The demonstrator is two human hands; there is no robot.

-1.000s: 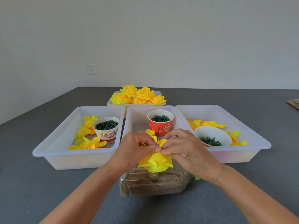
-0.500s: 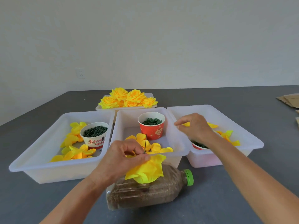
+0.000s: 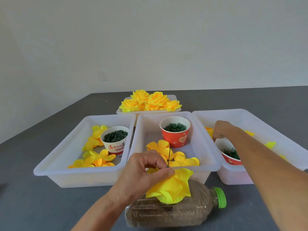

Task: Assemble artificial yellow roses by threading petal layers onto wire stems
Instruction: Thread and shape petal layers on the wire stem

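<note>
- A grey table [image 3: 41, 197] is seen below a pale wall [image 3: 150, 39] on which a socket [image 3: 104, 75] is set.
- Three white tubs are lined up side by side: a left tub [image 3: 55, 165], a middle tub [image 3: 205, 147] and a right tub [image 3: 266, 117], their rims touching or nearly so.
- A white tray [image 3: 120, 111] is placed behind them, and finished yellow roses [image 3: 150, 102] are heaped in it.
- A plastic bottle [image 3: 191, 212] with a green cap [image 3: 220, 197] is laid on its side in front of the middle tub; brown filling is seen inside.
- A half-built rose [image 3: 173, 187] is held above the bottle by the left hand [image 3: 145, 174], whose thumb and fingers are pinched on it just below a thin wire stem [image 3: 169, 157] that stands up from it.
- The right hand [image 3: 223, 130] is lowered into the right tub, fingers bent down at the rim of a white bowl [image 3: 221, 145] of dark green parts; whether anything is gripped cannot be told.
- A red cup [image 3: 175, 139] of green rings is stood in the middle tub, with loose petals [image 3: 180, 157] lying before it.
- A white cup [image 3: 115, 145] of green pieces is stood in the left tub among more petals [image 3: 95, 160].
</note>
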